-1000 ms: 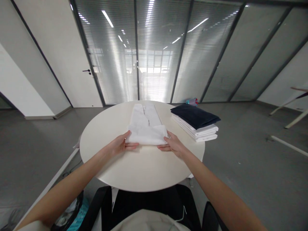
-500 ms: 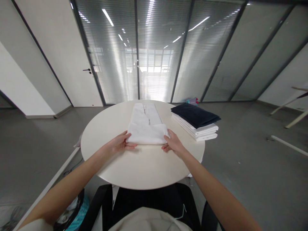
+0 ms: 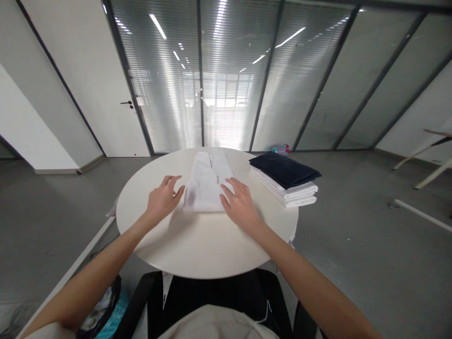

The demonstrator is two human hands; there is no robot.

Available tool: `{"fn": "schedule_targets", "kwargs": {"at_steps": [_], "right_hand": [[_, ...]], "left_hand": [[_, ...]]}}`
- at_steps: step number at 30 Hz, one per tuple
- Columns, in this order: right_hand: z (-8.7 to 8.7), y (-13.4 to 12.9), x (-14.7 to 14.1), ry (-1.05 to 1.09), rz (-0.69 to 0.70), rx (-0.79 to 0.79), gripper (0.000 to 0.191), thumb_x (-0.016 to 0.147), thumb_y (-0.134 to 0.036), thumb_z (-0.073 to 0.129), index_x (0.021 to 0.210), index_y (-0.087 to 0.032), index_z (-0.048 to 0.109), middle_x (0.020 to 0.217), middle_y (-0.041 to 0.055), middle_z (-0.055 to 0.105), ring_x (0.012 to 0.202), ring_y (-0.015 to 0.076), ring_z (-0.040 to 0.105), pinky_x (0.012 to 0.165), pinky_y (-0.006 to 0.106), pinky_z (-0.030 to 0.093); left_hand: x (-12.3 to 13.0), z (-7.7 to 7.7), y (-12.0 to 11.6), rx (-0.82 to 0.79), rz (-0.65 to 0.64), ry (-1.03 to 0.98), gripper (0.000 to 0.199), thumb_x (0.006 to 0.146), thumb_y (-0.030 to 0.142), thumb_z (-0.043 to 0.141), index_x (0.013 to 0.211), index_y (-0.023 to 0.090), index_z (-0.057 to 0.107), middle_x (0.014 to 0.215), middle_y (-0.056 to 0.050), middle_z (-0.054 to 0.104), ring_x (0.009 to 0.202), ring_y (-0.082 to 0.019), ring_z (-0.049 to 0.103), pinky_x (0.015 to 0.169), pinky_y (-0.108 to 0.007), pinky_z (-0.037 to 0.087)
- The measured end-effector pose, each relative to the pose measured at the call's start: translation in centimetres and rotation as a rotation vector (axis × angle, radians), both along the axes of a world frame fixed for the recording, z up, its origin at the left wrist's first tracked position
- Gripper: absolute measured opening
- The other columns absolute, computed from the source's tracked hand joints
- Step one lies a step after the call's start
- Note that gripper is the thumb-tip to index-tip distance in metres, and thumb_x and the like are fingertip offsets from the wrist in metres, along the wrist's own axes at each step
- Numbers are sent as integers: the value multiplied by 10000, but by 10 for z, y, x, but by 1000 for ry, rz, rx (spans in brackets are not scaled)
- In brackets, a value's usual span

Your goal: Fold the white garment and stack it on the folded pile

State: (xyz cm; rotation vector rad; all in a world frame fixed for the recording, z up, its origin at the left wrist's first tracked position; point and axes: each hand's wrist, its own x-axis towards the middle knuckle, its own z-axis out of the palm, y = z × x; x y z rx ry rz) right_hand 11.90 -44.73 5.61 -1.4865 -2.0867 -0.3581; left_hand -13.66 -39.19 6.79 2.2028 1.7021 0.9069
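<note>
The folded white garment [image 3: 205, 195] lies on the round table [image 3: 208, 254], left of the cloth stack [image 3: 300, 194], my left hand [image 3: 163, 197] and right hand [image 3: 242, 205] loosely spread, gripping nothing; I judge it light, soft and limp, best held from beneath both near corners.

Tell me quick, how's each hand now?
Left hand: open, empty, beside the cloth.
Right hand: open, at the cloth's right side, touch unclear.
</note>
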Motion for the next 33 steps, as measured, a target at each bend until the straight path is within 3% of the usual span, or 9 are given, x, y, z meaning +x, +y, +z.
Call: {"fn": "schedule_targets", "kwargs": {"at_steps": [2,5,11,18,21,24,27,29,33], "right_hand": [[2,14,-17,-42,75,-79,463,1018,-297,341,1375,-111,569,1486,175,475,1447,301,315,1191,472,213],[-7,32,-34,-85,70,-196,511,1011,-305,325,1418,-64,517,1520,194,438,1470,321,272,1204,506,145],[-34,45,-29,-108,-4,-382,637,1006,-449,311,1483,-46,432,1565,205,359,1470,365,267,1184,567,137],[-43,44,26,-52,-51,-566,858,968,-662,224,1555,-38,276,1629,188,197,1518,301,166,1212,505,117],[-46,41,42,-40,-58,-586,850,969,-657,219,1560,-48,261,1640,179,159,1522,302,145,1204,514,133],[-40,40,41,-32,-46,-523,734,980,-587,282,1510,-88,382,1613,183,268,1499,310,215,1195,519,130],[-26,50,30,91,-68,-323,466,953,-429,396,1233,-133,622,1390,183,554,1329,298,447,1133,461,258],[-18,63,21,308,-72,-243,266,887,-342,461,920,-165,656,1058,120,666,1054,243,575,978,363,396],[-22,90,11,808,-69,-389,270,798,-291,471,549,-220,396,557,-28,402,613,140,459,608,250,373]], "left_hand": [[20,-3,8,84,-131,55,373,983,349,426,1296,248,602,1428,-92,538,1193,-284,617,1069,-417,436],[47,-24,24,47,-345,63,387,970,263,389,1273,204,622,1443,-109,546,1406,-276,423,1199,-440,259],[53,-63,37,-103,-409,44,449,927,308,480,1340,157,570,1518,-205,438,1479,-354,280,1209,-553,110],[49,-65,32,-146,-380,-28,514,865,406,616,1336,208,558,1555,-186,386,1498,-400,190,1194,-592,94],[50,-63,31,-129,-364,17,488,866,410,614,1306,200,576,1530,-192,420,1485,-409,226,1193,-591,115],[54,-54,35,-113,-356,81,382,863,442,619,1185,238,647,1447,-159,523,1440,-391,332,1197,-566,171],[62,-40,43,-61,-379,117,314,897,464,570,1067,235,703,1362,-145,597,1395,-371,408,1199,-535,208],[67,-35,49,-6,-411,129,366,923,475,527,1140,232,695,1414,-125,569,1434,-346,360,1215,-508,178],[72,-44,58,-67,-455,200,553,935,544,484,1404,257,541,1569,-80,401,1501,-329,227,1219,-522,98]]}}
